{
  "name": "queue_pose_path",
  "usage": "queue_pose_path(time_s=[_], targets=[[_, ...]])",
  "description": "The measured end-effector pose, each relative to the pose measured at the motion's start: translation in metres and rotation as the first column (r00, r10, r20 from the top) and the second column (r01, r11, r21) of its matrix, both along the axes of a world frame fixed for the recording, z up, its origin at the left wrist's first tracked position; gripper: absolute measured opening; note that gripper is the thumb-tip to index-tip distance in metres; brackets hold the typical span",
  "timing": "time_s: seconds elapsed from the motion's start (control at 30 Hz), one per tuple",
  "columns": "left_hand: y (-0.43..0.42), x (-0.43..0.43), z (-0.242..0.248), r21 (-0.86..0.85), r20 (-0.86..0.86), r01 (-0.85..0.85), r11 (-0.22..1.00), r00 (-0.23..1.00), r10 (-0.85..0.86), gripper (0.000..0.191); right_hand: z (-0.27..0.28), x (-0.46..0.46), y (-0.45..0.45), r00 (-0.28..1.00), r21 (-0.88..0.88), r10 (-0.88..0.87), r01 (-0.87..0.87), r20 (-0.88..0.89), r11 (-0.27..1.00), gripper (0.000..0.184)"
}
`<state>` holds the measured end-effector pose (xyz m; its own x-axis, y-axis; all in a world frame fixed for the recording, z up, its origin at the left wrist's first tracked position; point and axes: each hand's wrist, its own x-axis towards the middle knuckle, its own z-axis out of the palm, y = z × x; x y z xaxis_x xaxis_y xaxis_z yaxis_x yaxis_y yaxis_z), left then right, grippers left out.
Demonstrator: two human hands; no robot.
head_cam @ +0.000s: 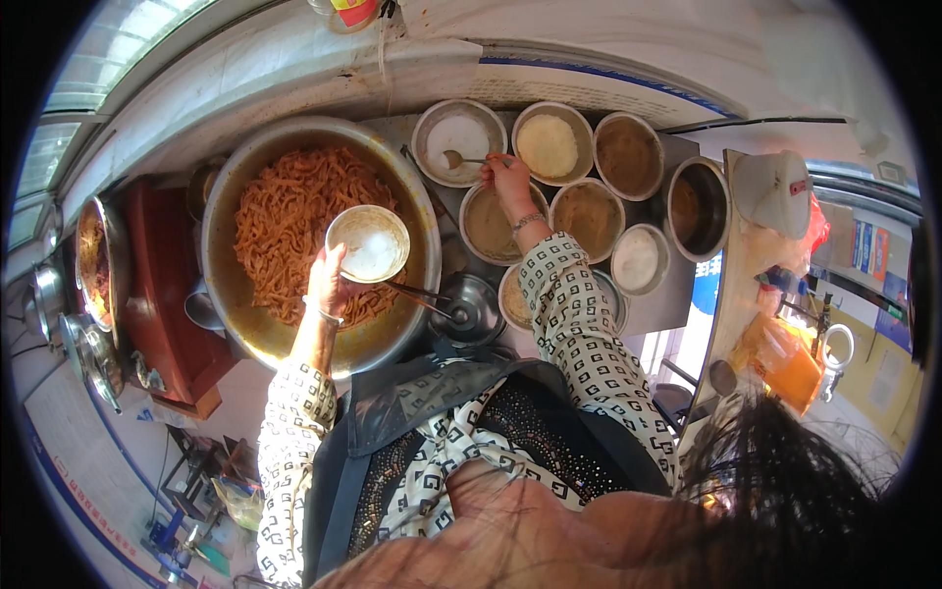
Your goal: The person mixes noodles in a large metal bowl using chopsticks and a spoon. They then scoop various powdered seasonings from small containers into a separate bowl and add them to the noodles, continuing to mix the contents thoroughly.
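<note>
My left hand (pixel 328 283) grips the rim of a small bowl (pixel 368 244) with white powder in it, above a large metal basin (pixel 219 272). Reddish-orange strips of food (pixel 294 213) fill much of that basin. With my right hand (pixel 508 180) I hold the handle of a metal spoon (pixel 454 159), whose bowl end is over a round container of white granules (pixel 458 136). Beside it stands a container of pale yellow powder (pixel 547 146); below my right hand is one with a tan powder (pixel 489 226).
Several more bowls of brown and white powders stand right, among them a brown one (pixel 628 156) and a white one (pixel 635 255). A deep metal pot (pixel 698 208) is at the counter's right end. A lidded metal pot (pixel 471 309) sits near my body. A dark red box (pixel 158 294) stands left.
</note>
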<state>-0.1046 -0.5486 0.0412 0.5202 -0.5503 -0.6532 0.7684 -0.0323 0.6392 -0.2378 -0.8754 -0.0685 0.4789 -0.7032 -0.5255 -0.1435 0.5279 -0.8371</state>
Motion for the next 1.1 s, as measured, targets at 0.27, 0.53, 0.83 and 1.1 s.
queue_pose_path(time_s=[0.27,0.53,0.83,1.1], targets=[[-0.049,-0.008,0.034,-0.02,0.092,0.091,0.996,0.992,-0.088,0.052,0.093,-0.037,0.008,0.95,0.099,-0.006,-0.026,0.312,0.995,0.018],[-0.099,-0.028,0.048,0.033,0.11,0.126,0.991,0.986,-0.129,0.046,0.161,-0.076,0.036,0.93,-0.084,0.129,-0.106,0.345,0.991,0.016],[-0.118,-0.04,0.037,0.069,0.083,0.219,0.973,0.971,-0.225,0.042,0.16,-0.103,0.032,0.938,-0.478,0.323,-0.229,0.123,0.848,0.02],[-0.094,-0.033,0.036,0.09,0.139,0.137,0.987,0.979,-0.148,0.044,0.064,-0.063,-0.009,0.993,-0.227,0.116,-0.109,0.018,0.968,0.018]])
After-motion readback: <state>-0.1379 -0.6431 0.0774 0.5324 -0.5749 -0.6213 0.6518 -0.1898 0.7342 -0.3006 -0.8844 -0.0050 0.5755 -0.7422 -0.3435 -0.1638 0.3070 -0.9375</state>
